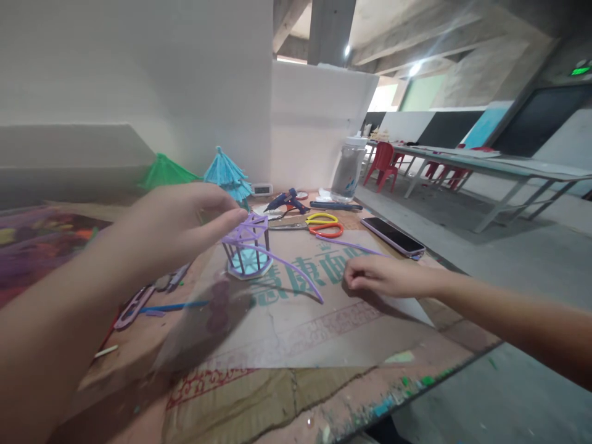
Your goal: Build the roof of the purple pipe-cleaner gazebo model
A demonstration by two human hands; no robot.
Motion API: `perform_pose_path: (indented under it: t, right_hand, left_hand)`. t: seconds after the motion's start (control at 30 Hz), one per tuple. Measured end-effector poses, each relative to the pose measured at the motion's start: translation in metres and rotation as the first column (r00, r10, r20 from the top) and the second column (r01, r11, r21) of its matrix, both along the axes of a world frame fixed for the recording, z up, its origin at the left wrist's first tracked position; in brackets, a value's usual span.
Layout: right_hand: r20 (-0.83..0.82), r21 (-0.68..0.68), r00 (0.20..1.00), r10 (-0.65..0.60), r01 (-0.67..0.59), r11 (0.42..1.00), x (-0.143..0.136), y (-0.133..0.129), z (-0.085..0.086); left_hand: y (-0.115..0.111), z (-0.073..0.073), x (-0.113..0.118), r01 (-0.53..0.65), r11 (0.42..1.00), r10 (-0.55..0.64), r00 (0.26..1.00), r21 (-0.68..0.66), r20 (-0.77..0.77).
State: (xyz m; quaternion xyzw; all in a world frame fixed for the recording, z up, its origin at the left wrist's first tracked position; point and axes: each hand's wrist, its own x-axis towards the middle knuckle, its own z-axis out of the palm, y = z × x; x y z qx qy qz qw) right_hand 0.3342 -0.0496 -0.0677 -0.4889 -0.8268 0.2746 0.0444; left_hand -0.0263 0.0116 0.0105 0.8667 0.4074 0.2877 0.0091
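A small pavilion model (248, 246) stands on the sheet, with a purple ribbed top, dark posts and a pale blue base. My left hand (194, 216) is closed at its top rim, thumb and fingertips pinched there. From that rim a thin purple strip (296, 271) curves down to the right, its end free. My right hand (377, 275) rests on the sheet with its fingers curled in; anything inside them is hidden. Behind it lies a second purple strip (345, 243), running toward the phone.
Scissors (324, 225), a glue gun (287, 200), a phone (393, 237) and a bottle (348, 169) surround the printed sheet (296, 333). Green (169, 171) and blue (226, 169) model roofs stand behind my left hand. A purple-handled tool (134, 307) lies left; the table edge runs along the right.
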Motion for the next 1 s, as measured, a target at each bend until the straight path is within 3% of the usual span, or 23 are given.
perform_pose_path:
  t: [0.1, 0.13, 0.17, 0.23, 0.3, 0.4, 0.47, 0.57, 0.73, 0.8, 0.9, 1.0]
  right_hand:
    - [-0.102, -0.272, 0.992, 0.078, -0.103, 0.957, 0.011, -0.001, 0.034]
    - [-0.118, -0.402, 0.984, 0.133, -0.170, 0.900, 0.014, -0.006, 0.046]
    - [-0.119, -0.541, 0.971, 0.206, -0.237, 0.807, 0.015, -0.013, 0.058]
    - [-0.059, -0.762, 0.955, 0.292, -0.232, 0.604, 0.016, -0.029, 0.076]
    - [-0.017, -0.694, 0.967, 0.254, -0.194, 0.693, 0.014, -0.042, 0.083]
    - [0.010, -0.438, 0.981, 0.192, -0.168, 0.883, 0.009, -0.044, 0.079]
    - [0.007, -0.312, 0.986, 0.164, -0.154, 0.937, 0.003, -0.037, 0.073]
    - [-0.018, -0.274, 0.977, 0.214, -0.211, 0.938, -0.008, -0.023, 0.068]
    - [-0.043, -0.374, 0.943, 0.330, -0.322, 0.870, -0.027, -0.006, 0.060]
    - [-0.008, -0.341, 0.937, 0.349, -0.331, 0.880, -0.036, 0.001, 0.055]
    - [0.130, -0.099, 0.942, 0.310, -0.298, 0.949, -0.052, 0.014, 0.052]
    - [0.315, 0.223, 0.931, 0.184, -0.261, 0.939, -0.074, 0.034, 0.060]
  left_hand:
    - [0.000, 0.002, -0.002, -0.029, 1.000, 0.029, 1.000, -0.006, -0.011]
    - [0.001, 0.003, -0.003, -0.044, 0.999, 0.044, 0.999, -0.006, -0.019]
    - [0.001, 0.003, -0.004, -0.057, 0.998, 0.057, 0.998, -0.006, -0.030]
    - [0.001, 0.005, -0.004, -0.064, 0.998, 0.064, 0.997, 0.001, -0.036]
    - [0.001, 0.006, -0.003, -0.057, 0.998, 0.057, 0.998, 0.005, -0.032]
    - [0.001, 0.005, -0.002, -0.056, 0.998, 0.056, 0.998, 0.002, -0.021]
    - [0.002, 0.004, -0.003, -0.050, 0.999, 0.050, 0.998, -0.005, -0.024]
    - [0.004, 0.002, -0.005, -0.035, 0.999, 0.035, 0.999, -0.004, -0.026]
    - [0.003, 0.001, -0.002, -0.073, 0.997, 0.073, 0.996, -0.002, -0.042]
    - [0.003, 0.001, -0.001, -0.096, 0.995, 0.096, 0.995, 0.006, -0.035]
    - [0.008, -0.001, -0.003, -0.100, 0.995, 0.100, 0.994, 0.005, -0.043]
    - [0.015, -0.004, -0.006, -0.070, 0.998, 0.070, 0.997, -0.003, -0.044]
